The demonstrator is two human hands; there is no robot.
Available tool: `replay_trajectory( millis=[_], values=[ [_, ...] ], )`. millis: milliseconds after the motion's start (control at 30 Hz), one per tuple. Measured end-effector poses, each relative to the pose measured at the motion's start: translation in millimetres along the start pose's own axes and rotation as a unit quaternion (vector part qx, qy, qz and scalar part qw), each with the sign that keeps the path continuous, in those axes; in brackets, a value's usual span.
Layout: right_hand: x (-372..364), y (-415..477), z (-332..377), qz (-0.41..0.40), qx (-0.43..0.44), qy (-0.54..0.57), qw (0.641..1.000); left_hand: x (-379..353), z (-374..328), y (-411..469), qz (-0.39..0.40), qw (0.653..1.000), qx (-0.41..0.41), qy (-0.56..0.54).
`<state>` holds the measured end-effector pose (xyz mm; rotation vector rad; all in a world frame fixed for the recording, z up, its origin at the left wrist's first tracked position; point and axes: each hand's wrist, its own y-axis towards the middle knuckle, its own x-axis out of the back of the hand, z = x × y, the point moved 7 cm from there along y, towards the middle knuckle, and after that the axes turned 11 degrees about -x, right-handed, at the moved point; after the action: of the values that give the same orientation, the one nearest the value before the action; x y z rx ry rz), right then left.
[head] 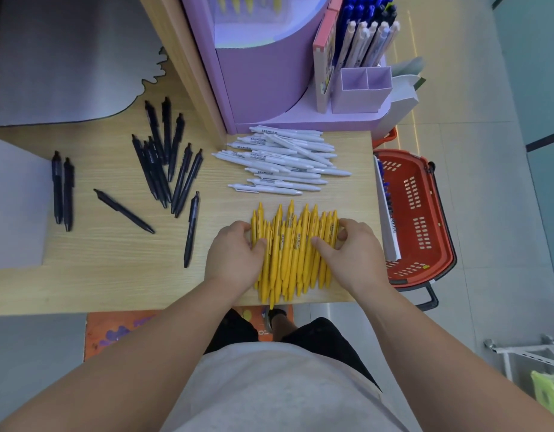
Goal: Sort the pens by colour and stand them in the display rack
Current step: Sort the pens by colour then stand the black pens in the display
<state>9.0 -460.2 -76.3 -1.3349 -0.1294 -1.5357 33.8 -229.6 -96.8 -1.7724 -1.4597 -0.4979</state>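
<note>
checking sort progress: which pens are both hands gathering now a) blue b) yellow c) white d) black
b: the left hand and right hand grip the bunch of yellow pens from either side; the white pens and black pens lie apart, untouched.

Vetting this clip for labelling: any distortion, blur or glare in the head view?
Head view: wide-angle warp makes the rack lean; light is soft and even, faint shadows under the black pens; print on the yellow pens is too soft to read; a thin bright streak crosses the floor at right.

Pale grey shirt [269, 388], black shorts [327, 336] (one dark shoe [276, 315]).
</note>
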Motion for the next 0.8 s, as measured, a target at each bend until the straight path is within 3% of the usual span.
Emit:
replay_trajectory(
  millis=[167, 333, 567, 667, 800],
  values=[
    [1.0, -7.7, 8.1, -0.041, 0.028, 0.000, 0.999, 15.9, 7.5, -0.8, 0.009, 1.000, -0.006, -0.009],
    [-9.5, -18.0, 56.7, -0.055, 0.111, -0.007, 0.992, 62.0, 33.8, 0.2, -0.044, 0.999, 0.001, 0.000],
    [-88.9, -39.5, 161.7, 0.119, 0.141, -0.059, 0.981, 143.7, 120.0, 2.0, -0.146, 0.984, 0.098, 0.001],
    [-123.4, -39.5, 184.8, 0.131, 0.103, -0.109, 0.980, 160.0, 148.3, 11.2, -0.115, 0.980, 0.162, 0.006],
    [-148.5, -32.8, 198.5, 0.125, 0.064, -0.158, 0.977, 164.0, 149.9, 38.4, -0.050, 0.988, 0.140, 0.030]
  ],
)
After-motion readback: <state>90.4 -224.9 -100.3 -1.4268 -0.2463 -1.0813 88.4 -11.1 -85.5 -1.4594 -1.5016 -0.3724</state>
